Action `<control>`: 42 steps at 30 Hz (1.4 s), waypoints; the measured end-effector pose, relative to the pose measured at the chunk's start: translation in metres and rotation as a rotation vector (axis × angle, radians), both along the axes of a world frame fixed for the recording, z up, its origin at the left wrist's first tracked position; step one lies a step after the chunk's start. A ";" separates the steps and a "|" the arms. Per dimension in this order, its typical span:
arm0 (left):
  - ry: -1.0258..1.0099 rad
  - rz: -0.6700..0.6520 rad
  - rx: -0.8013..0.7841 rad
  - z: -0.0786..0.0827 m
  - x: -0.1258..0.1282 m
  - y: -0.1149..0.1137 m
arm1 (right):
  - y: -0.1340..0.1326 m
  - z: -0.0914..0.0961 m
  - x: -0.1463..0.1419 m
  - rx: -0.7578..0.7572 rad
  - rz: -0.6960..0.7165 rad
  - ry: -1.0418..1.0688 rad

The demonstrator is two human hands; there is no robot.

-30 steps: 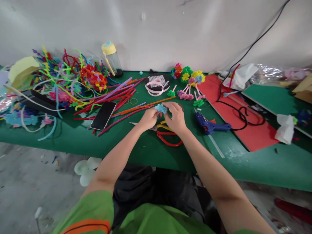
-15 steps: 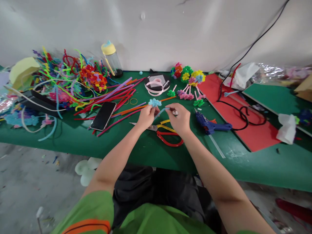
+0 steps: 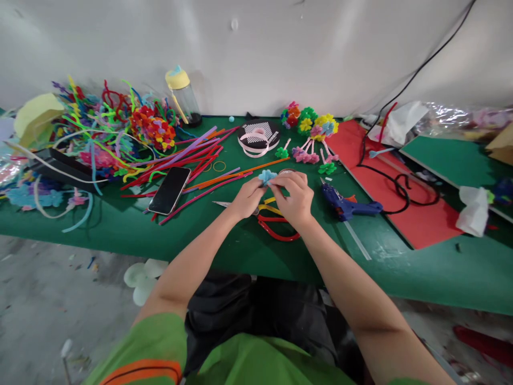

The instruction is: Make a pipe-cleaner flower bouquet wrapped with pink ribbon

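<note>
A light-blue pipe-cleaner flower (image 3: pixel 266 177) is pinched between my two hands above the bench. My left hand (image 3: pixel 249 198) is closed on it from the left. From the right, the fingers of my right hand (image 3: pixel 294 197) close at the flower's edge, and its stem is hidden behind them. Below my hands lie scissors (image 3: pixel 276 231) with red and yellow handles, partly covered. A blue glue gun (image 3: pixel 348 204) rests right of my right hand. Behind my hands sits a roll of pale pink ribbon (image 3: pixel 258 138) on a black disc.
Loose pipe cleaners (image 3: pixel 196 160) and a phone (image 3: pixel 169 190) lie to the left, before a tangled colourful heap (image 3: pixel 116 128). A bottle (image 3: pixel 185 99) stands near the wall. Finished fuzzy flowers (image 3: pixel 316 128) sit at the back, beside a red board (image 3: pixel 385 182) crossed by a black cord.
My hands have come together, and the blue flower has moved right toward my right hand. The blue stem that stretched between them is now hidden by my fingers.
</note>
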State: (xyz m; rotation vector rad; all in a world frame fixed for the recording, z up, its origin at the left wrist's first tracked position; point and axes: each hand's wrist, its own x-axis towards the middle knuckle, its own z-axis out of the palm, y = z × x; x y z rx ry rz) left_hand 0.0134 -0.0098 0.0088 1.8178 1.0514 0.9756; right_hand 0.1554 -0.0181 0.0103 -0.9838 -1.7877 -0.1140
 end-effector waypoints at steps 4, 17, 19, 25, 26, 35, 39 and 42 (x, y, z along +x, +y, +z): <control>0.091 -0.006 0.052 -0.001 0.000 0.001 | -0.002 0.003 -0.001 -0.038 0.001 0.020; 0.178 -0.052 0.200 -0.003 -0.004 0.003 | 0.000 0.015 0.000 -0.848 0.417 0.732; 0.214 -0.065 0.211 -0.002 -0.004 0.003 | 0.000 0.016 0.000 -0.871 0.460 0.783; 0.270 -0.082 0.210 0.002 -0.006 0.003 | -0.003 0.020 0.004 -0.981 0.639 0.859; 0.276 -0.095 0.215 0.003 -0.006 0.003 | -0.003 0.020 0.004 -1.000 0.644 0.860; 0.336 -0.281 0.116 0.011 -0.007 0.001 | 0.000 0.023 0.011 -1.163 0.745 0.805; 0.349 -0.317 0.037 0.013 -0.009 0.001 | 0.001 0.024 0.016 -1.274 0.828 0.751; 0.316 -0.352 -0.047 0.013 -0.012 0.001 | 0.001 0.027 0.020 -1.357 0.880 0.722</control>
